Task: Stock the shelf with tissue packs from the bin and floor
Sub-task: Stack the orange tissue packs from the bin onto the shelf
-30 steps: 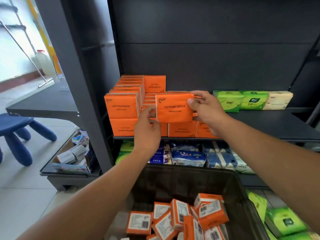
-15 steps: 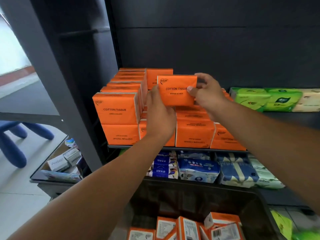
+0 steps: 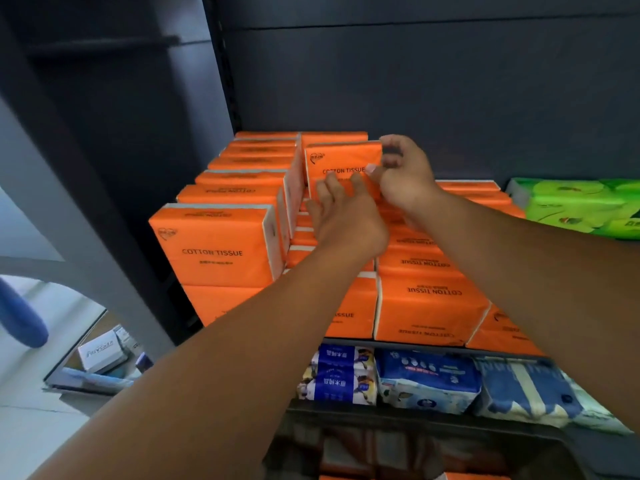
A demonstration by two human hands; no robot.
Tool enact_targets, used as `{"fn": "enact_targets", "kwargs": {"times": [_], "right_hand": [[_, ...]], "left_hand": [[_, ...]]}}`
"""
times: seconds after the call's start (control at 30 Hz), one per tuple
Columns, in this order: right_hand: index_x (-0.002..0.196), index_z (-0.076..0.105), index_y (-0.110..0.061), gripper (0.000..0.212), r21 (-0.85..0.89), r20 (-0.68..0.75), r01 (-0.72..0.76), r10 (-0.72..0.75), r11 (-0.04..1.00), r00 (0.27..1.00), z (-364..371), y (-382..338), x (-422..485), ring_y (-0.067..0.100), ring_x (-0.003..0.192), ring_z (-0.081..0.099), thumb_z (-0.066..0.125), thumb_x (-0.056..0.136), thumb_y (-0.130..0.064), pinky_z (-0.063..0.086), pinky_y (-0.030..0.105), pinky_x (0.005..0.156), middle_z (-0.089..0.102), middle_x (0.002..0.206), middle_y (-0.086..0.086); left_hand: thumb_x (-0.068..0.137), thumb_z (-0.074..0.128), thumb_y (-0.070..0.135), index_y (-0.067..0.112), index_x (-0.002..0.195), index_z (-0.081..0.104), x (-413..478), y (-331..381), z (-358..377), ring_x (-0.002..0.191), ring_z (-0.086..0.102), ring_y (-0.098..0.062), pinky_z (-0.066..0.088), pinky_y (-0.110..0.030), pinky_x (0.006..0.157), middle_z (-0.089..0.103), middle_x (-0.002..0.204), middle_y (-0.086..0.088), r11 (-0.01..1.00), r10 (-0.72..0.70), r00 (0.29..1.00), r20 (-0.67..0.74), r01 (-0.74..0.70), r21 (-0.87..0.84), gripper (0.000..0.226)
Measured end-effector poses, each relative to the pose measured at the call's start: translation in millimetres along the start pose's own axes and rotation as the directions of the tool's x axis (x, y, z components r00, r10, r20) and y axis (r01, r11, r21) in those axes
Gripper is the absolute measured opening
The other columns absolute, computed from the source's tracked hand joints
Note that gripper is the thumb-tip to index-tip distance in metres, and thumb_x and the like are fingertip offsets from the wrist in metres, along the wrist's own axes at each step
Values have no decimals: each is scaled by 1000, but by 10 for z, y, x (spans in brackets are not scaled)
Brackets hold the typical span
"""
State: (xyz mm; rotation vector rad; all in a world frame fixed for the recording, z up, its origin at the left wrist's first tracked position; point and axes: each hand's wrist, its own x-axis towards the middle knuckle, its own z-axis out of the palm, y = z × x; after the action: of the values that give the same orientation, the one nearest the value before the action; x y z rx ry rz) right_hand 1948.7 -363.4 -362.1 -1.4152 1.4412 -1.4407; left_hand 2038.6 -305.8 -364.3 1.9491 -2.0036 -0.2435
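Gripping boxy orange pack (image 3: 341, 164), glossy wrap

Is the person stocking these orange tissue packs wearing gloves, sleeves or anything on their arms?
No. Both the left hand and the right hand are bare, without gloves. Both forearms are uncovered as far as the picture shows, with no sleeve edge in view. No watch, bracelet or ring can be seen on either wrist or on the fingers, though the picture is a little blurred. The thumbnail on the right hand looks short and plain.
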Motion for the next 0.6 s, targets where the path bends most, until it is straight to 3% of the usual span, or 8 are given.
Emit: {"fn": "enact_targets", "kwargs": {"times": [0.1, 0.23, 0.4, 0.5, 0.6], "right_hand": [[132, 50, -19, 42, 17, 11, -25, 25, 1000, 1000, 56, 28, 78, -1, 79, 56, 62, 94, -3, 47, 11, 65, 56, 94, -10], [127, 52, -21, 41, 51, 32, -39, 37, 998, 999, 118, 47, 177, 8, 84, 62, 63, 93, -1, 54, 26, 77, 60, 93, -7], [126, 52, -23, 41, 45, 32, -28, 26, 999, 999, 162, 71, 267, 15, 93, 66, 64, 92, -2, 56, 31, 80, 62, 99, -3], [130, 51, -17, 46, -20, 24, -18, 19, 1000, 1000, 133, 40, 302, 17, 91, 65, 62, 89, 1, 55, 31, 81, 62, 95, -4], [135, 50, -14, 49, -156, -11, -2, 1, 988, 1000, 50, -29, 301, 21, 102, 64, 61, 88, -5, 53, 33, 91, 61, 108, 3]], "left_hand": [[95, 49, 27, 21, 157, 6, 130, 27, -41, 150, -1, -37, 3, -53, 120, -1, 163, -19, 1000, -3, 1000, 20, 2, 30, 75], [99, 43, 34, 23, 158, 6, 260, 11, -76, 150, 2, -38, 3, -52, 120, 1, 164, -19, 999, -43, 996, 77, 42, 19, 70], [100, 43, 36, 23, 158, 7, 359, -28, -55, 150, 5, -38, 6, -51, 120, 1, 164, -19, 999, -32, 996, 86, 30, 27, 70], [99, 46, 35, 23, 158, 5, 389, -28, -29, 150, 3, -37, 7, -51, 121, -1, 164, -18, 999, -32, 995, 93, 33, -4, 72], [99, 48, 32, 21, 159, 2, 363, -8, -43, 150, 0, -38, 7, -51, 120, -5, 164, -18, 999, -49, 993, 109, 47, 16, 76]]}}
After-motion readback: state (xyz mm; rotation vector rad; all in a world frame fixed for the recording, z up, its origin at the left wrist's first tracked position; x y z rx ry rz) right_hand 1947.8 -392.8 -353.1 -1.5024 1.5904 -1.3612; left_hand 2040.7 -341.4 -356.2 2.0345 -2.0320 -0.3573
